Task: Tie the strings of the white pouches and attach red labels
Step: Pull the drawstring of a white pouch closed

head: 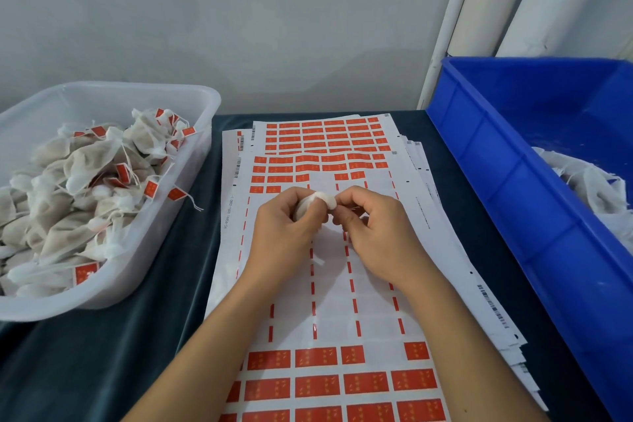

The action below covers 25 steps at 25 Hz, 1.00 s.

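Observation:
A small white pouch (317, 200) is held above the label sheets at the centre of the table. My left hand (284, 226) grips its body, fingers curled round it. My right hand (370, 223) pinches the pouch's gathered top from the right; the strings are too thin to make out. Beneath both hands lies a stack of white backing sheets (329, 284) with rows of red labels (315, 358) near me and more red labels at the far end. The middle rows of the top sheet are peeled bare.
A clear plastic tub (164, 226) at the left holds several tied pouches with red labels. A blue crate (507, 161) at the right holds a heap of white pouches (589, 188). Dark cloth (144, 336) covers the table. White pipes (479, 10) stand behind the crate.

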{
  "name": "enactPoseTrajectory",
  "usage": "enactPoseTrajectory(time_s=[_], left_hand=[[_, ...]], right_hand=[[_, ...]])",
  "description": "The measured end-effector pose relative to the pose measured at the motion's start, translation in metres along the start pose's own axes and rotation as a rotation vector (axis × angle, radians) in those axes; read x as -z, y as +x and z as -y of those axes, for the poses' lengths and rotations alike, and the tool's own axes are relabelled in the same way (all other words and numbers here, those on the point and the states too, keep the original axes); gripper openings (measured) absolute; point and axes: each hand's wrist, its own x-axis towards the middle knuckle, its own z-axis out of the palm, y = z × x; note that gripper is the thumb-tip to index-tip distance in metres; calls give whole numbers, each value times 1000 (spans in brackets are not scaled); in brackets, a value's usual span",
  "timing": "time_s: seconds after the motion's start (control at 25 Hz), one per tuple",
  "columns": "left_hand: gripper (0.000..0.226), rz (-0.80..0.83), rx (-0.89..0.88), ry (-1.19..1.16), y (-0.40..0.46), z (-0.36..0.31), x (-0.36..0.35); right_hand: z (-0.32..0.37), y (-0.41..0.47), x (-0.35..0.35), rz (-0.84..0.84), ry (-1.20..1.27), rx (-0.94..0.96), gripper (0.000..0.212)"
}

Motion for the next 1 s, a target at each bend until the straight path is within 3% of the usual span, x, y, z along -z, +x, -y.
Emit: enactPoseTrajectory(time_s=[0.2,0.36,0.68,1.0], left_hand=[[17,11,23,-2,0,0,-1],[17,10,13,54,-1,1,-2],[20,125,29,15,-4,-8,-2],[27,142,61,-80,-5,-13,-1]], right_hand=[[-2,1,-1,-6,-49,8,10],[5,-3,2,-44,102,81,23],[5,-2,4,-178,-19,137,4],[6,-3,3,-213,121,102,11]])
